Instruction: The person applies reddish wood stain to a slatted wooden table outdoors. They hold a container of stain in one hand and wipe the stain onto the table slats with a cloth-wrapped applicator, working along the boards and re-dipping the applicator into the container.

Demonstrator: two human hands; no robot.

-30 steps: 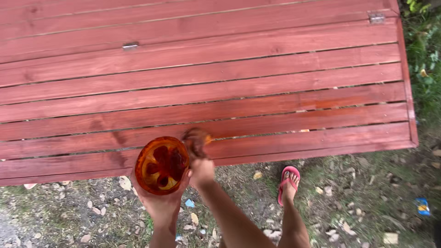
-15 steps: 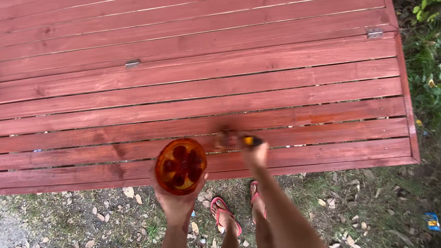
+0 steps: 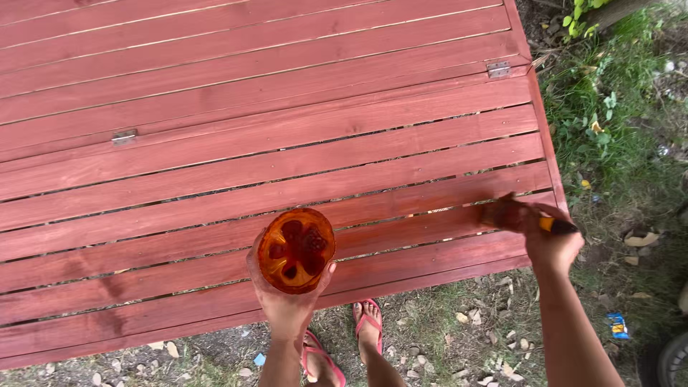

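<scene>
- Two hands show from my head camera: my left hand (image 3: 287, 304) cups a round cup of red-brown stain (image 3: 296, 250) from below, its fingers (image 3: 256, 252) curled up around the rim, closed on it.
- My right hand (image 3: 550, 244) is closed around a brush (image 3: 523, 217); the orange and black handle pokes out on the far side of the fingers, and the blurred bristle end lies on the boards just to their left.
- One small blue and yellow wrapper (image 3: 616, 326) lies flat on the ground, below and to the right of my right hand, well apart from it.
- One pale blue scrap (image 3: 259, 359) lies on the dirt just below my left wrist.
- Under both hands sits the slatted wooden table (image 3: 287, 129), stained red-brown; the cup hovers over its near edge, and the brush touches a board close to the right-hand end.
- Two metal hinges (image 3: 498, 69) sit on the boards well above the fingers.
- My feet in pink flip-flops (image 3: 369, 322) stand between the two arms, and grass (image 3: 623, 136) lies to the right of the brush.
</scene>
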